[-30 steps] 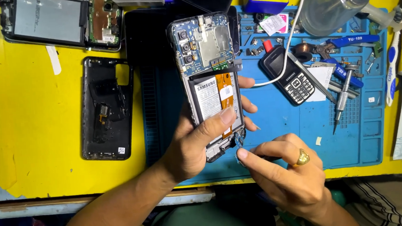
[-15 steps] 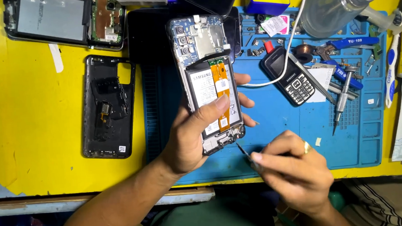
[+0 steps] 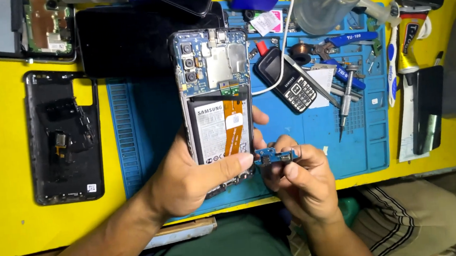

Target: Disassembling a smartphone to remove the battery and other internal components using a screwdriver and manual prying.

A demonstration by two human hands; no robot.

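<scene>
The left hand [image 3: 189, 179] is wrapped around the lower half of an opened smartphone [image 3: 215, 105], back cover off, thumb laid flat across the bottom of the battery [image 3: 211, 133] so the board and orange flex cable [image 3: 233, 125] face up. The phone sits tilted just above the blue repair mat [image 3: 357, 145] on the yellow bench [image 3: 7, 181]. Right beside its lower corner, the right hand [image 3: 301, 184] has its fingers [image 3: 279, 172] pinching a small blue circuit board [image 3: 275, 155], held level. A black back cover [image 3: 63, 142] lies off to the left, a keypad phone [image 3: 289, 86] and a screwdriver [image 3: 346, 101] sit on the mat.
</scene>
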